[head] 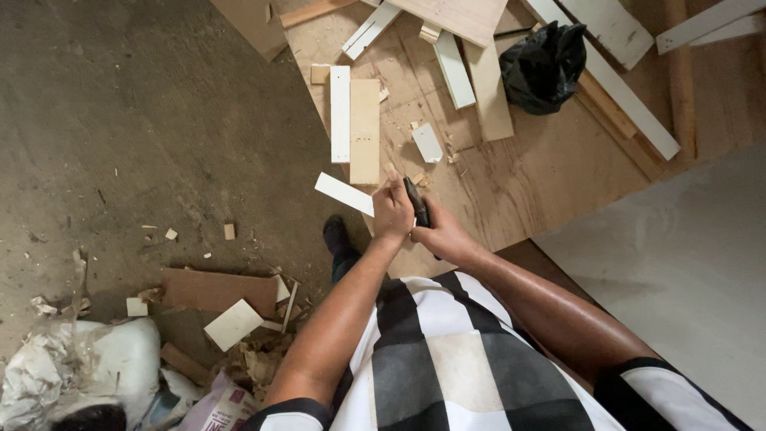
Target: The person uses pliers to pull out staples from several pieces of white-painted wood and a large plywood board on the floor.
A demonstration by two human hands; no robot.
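I have a small dark tool (416, 203) pinched between both hands in front of my chest. My left hand (392, 209) is curled around its upper end, fingers (394, 185) closed tight on it; my right hand (441, 236) grips the lower end, fingers wrapped shut too. The tool's long axis runs from about 11 o'clock down to 5 o'clock, and neither hand is really nearer, since both touch it. What kind of tool it is I cannot tell.

Just beyond my left hand, at 10 o'clock, lies a white strip (344, 194) on the edge of the plywood sheet (542, 175). At 12 o'clock sit two upright boards (356, 128), one white, one bare wood, side by side. A black bag (544, 66) lies at 1 o'clock, bunched up, its contents hidden. At 8 o'clock, a white sack (112, 363) slumps among wood scraps (231, 323) on the concrete floor (120, 120).
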